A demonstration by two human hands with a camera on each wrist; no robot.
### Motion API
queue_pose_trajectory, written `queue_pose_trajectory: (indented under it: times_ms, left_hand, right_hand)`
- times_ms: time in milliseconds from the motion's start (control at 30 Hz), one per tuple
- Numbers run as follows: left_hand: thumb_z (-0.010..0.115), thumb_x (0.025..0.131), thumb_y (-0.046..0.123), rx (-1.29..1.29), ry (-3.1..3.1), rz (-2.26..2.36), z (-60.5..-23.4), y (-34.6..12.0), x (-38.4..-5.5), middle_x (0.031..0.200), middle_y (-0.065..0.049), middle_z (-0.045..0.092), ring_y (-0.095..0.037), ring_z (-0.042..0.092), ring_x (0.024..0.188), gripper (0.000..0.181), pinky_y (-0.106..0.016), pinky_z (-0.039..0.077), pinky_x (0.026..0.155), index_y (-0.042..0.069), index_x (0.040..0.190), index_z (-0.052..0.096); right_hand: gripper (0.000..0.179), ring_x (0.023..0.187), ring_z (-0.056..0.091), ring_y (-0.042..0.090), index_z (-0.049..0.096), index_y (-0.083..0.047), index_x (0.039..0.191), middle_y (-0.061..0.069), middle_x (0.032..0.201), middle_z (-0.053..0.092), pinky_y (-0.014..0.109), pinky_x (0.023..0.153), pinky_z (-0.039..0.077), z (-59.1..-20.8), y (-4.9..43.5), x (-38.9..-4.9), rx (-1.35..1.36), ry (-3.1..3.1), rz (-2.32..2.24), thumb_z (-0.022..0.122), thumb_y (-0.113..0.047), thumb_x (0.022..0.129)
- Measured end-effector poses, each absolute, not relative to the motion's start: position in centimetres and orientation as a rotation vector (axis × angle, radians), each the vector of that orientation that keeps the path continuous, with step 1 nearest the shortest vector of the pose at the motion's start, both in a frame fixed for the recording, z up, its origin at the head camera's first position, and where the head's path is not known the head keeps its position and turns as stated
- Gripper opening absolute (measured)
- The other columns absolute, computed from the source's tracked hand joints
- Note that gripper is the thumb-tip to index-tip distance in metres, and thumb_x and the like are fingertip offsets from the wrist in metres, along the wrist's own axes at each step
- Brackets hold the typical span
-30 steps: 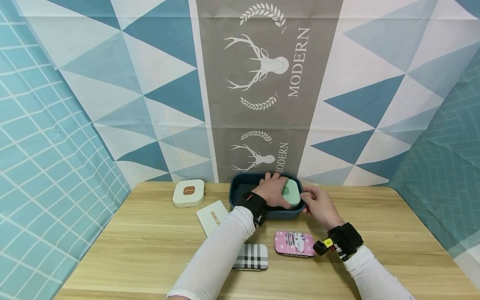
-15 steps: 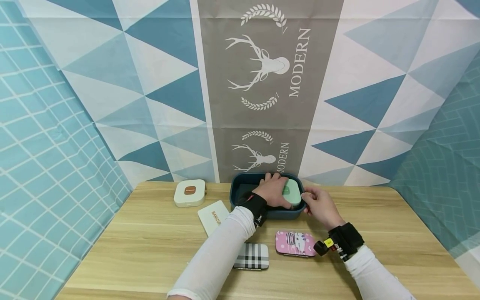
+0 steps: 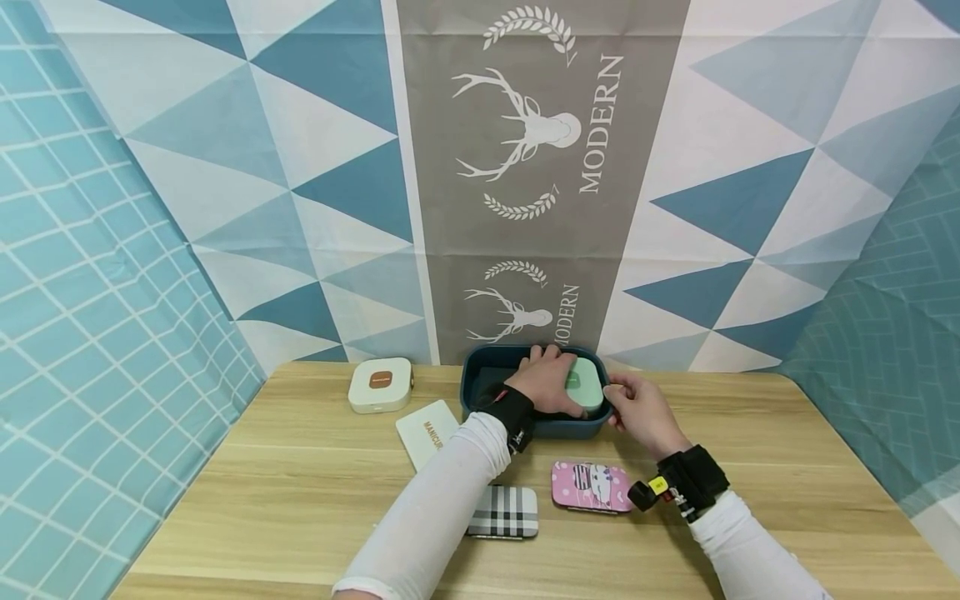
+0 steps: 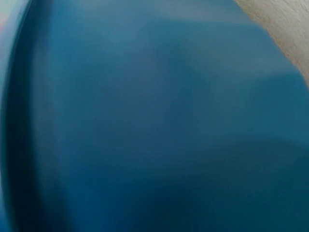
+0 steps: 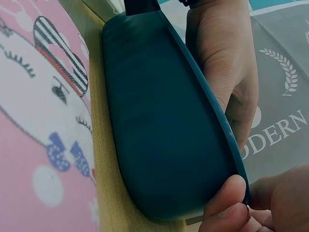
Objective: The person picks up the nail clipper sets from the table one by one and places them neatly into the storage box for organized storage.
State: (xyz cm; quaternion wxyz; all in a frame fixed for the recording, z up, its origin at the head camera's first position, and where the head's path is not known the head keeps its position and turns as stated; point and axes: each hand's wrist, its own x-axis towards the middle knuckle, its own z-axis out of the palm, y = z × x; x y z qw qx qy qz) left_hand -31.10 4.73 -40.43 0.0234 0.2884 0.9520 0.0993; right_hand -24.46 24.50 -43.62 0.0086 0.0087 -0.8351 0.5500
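A dark blue tray (image 3: 557,427) stands at the back middle of the wooden table. My left hand (image 3: 547,385) reaches into it and grips a mint green case (image 3: 588,386) from above; most of the case is hidden under the hand. My right hand (image 3: 638,408) holds the tray's right rim. In the right wrist view the thumb of that right hand (image 5: 225,203) presses on the tray's outer wall (image 5: 159,125), and the left hand (image 5: 227,58) curls down behind the rim. The left wrist view is filled by the blurred blue tray (image 4: 154,125).
On the table in front of the tray lie a pink cartoon case (image 3: 591,487) and a plaid case (image 3: 504,512). To the left are a cream flat case (image 3: 427,432) and a white box with a brown label (image 3: 381,385). A patterned cloth backdrop hangs right behind the tray.
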Motion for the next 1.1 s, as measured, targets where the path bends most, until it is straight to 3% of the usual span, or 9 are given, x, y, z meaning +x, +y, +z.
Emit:
queue_pose_trajectory:
  times_ms: [867,1100]
  left_hand:
    - [0.083,0.082,0.066,0.912,2.947,0.308,-39.6,4.0,-30.4,0.148,-0.006,0.049,-0.026,0.041,0.127,0.101,-0.041,0.041,0.105,0.020,0.162,0.045]
    - [0.084,0.079,0.066,0.935,2.947,0.333,-39.0,3.7,-30.4,0.143,-0.005,0.051,-0.025,0.041,0.122,0.101,-0.039,0.041,0.100,0.018,0.160,0.048]
  right_hand:
    - [0.042,0.066,0.062,0.020,0.050,0.006,0.150,0.012,0.088,0.061,0.031,0.058,0.055,-43.5,24.4,-24.4,0.026,-2.599,1.732,0.051,-0.015,0.114]
    - [0.041,0.067,0.062,0.022,0.050,0.006,0.149,0.012,0.088,0.061,0.032,0.058,0.055,-43.6,24.5,-24.4,0.041,-2.596,1.732,0.051,-0.015,0.114]
